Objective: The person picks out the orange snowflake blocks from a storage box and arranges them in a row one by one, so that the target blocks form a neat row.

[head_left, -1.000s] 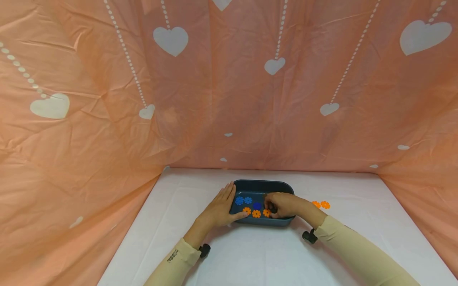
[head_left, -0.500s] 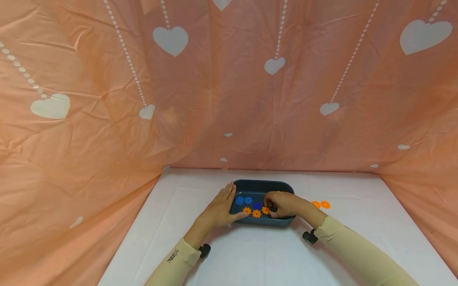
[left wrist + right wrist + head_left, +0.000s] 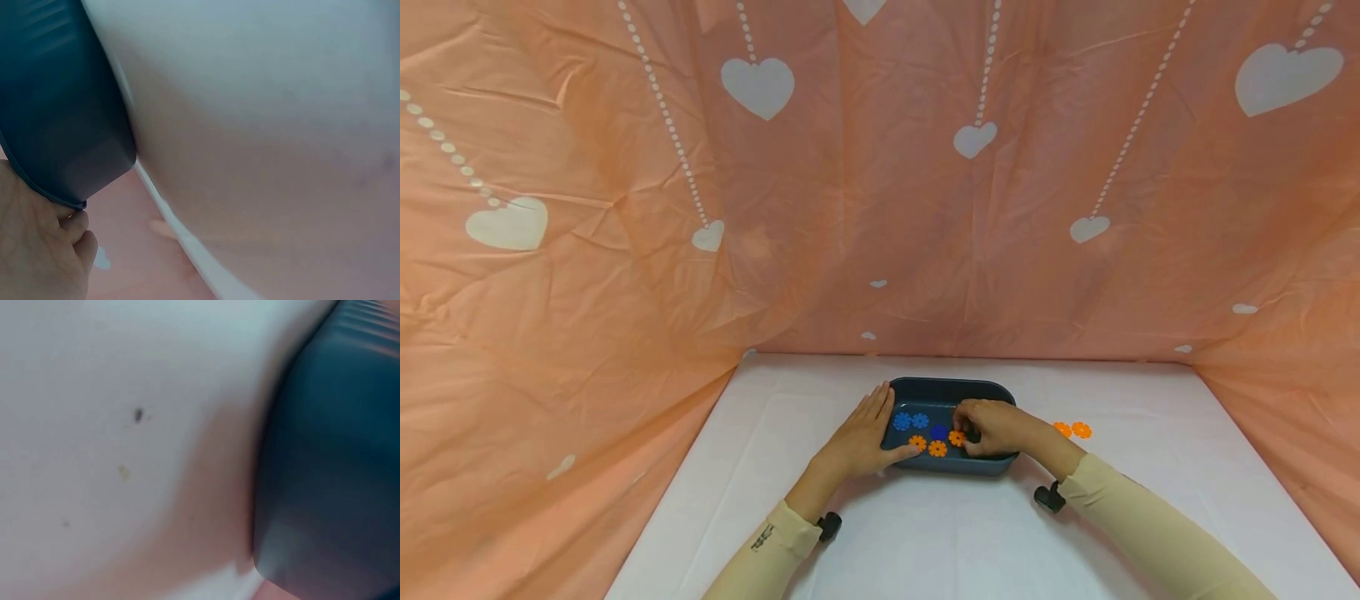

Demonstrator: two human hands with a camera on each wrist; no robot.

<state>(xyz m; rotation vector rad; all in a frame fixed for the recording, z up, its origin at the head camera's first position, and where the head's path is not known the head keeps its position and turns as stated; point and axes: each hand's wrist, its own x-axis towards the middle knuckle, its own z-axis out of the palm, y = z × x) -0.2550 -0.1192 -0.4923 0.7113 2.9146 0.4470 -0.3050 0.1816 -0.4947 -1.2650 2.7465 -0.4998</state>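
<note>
A dark blue-grey tray [image 3: 951,388] stands on the white table. My left hand [image 3: 855,437] rests along its left side with straight fingers, the thumb reaching over the near rim. Inside, my right hand [image 3: 992,427] has curled fingers and pinches an orange flower-shaped disc [image 3: 957,438] at the tray floor; part of the grip is hidden. Left of it lie a dark blue disc [image 3: 938,432], two lighter blue flower discs [image 3: 911,421] and two more orange flower discs [image 3: 937,448]. The wrist views show mainly the tray's outer wall [image 3: 62,106].
Two orange flower discs [image 3: 1081,430] lie on the white tabletop [image 3: 925,533] to the right of the tray, beyond my right forearm. A peach curtain [image 3: 880,208] with white hearts hangs behind the table and at both sides.
The orange disc at my right fingers has shifted slightly up and left, nearer the dark blue disc. My left hand and the tray have stayed in place.
</note>
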